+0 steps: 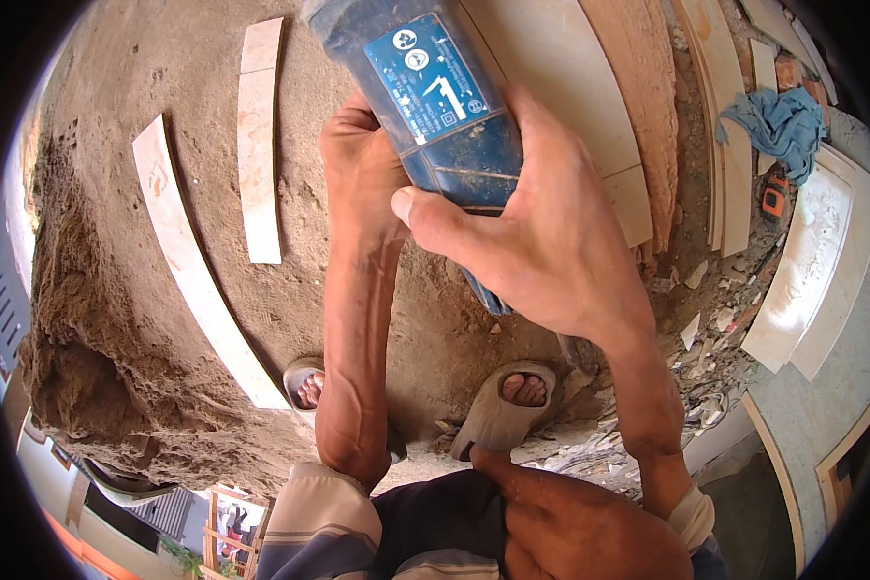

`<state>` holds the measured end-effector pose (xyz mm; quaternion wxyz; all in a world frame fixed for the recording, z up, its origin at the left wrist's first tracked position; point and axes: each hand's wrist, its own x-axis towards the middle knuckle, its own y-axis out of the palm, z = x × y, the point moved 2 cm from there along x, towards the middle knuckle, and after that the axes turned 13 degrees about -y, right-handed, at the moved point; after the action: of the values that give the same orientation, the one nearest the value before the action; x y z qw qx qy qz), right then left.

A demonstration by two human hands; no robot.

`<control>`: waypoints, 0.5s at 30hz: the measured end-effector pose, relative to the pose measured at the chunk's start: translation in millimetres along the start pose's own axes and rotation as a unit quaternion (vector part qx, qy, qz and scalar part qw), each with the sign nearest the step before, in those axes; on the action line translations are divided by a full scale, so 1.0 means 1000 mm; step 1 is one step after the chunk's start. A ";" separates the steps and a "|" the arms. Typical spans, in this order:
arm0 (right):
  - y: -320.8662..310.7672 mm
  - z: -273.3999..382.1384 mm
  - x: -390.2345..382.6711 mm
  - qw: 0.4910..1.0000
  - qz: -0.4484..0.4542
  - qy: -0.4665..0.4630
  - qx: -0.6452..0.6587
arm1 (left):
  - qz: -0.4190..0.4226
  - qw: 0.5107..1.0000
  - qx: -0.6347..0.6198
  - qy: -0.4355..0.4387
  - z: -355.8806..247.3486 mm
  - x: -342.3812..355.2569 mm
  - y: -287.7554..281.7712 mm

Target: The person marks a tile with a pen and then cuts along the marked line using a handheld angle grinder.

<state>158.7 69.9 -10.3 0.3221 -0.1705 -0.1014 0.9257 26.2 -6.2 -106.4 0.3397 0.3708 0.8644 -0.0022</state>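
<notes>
A dusty dark blue power tool [464, 155] with a light blue label fills the top centre, held above the dirt ground. My right hand [561, 232] is closed round its right side and lower end, thumb across the near face. My left hand [358, 174] is at its left side with fingers curled behind the body, their tips partly hidden. Tile strips [259, 145] [203, 261] lie on the ground to the left. Behind the tool are a broad pale tile [619, 126] and a rough-edged brown board [648, 208]. My sandalled feet [522, 391] show below.
Stacked strips [730, 213], a crumpled blue cloth [783, 126], an orange-and-black item [773, 198] and leaning pale slabs [793, 280] line the right, with broken chips [691, 329] nearby. A rough earth edge [77, 377] drops at the left; a wooden frame [213, 532] is at the lower left.
</notes>
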 end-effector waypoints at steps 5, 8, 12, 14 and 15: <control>0.000 -0.002 -0.005 1.000 -0.010 -0.011 0.008 | 0.008 0.999 -0.036 -0.011 0.000 -0.002 0.002; 0.000 -0.003 -0.004 1.000 -0.007 -0.006 -0.004 | 0.010 0.999 -0.042 -0.019 -0.004 -0.004 0.004; 0.000 -0.001 0.000 1.000 0.004 0.013 -0.017 | 0.029 0.999 -0.030 0.023 0.001 0.000 0.000; 0.000 -0.003 0.003 1.000 0.002 0.005 -0.011 | 0.020 1.000 -0.021 0.012 0.002 0.001 0.000; 0.001 -0.004 0.003 1.000 0.001 0.000 -0.008 | 0.015 1.000 -0.019 0.007 0.003 0.001 -0.001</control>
<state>157.5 71.7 -15.1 0.3197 -0.1736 -0.1089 0.9251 26.9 -6.4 -109.6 0.3409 0.3774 0.8607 0.0223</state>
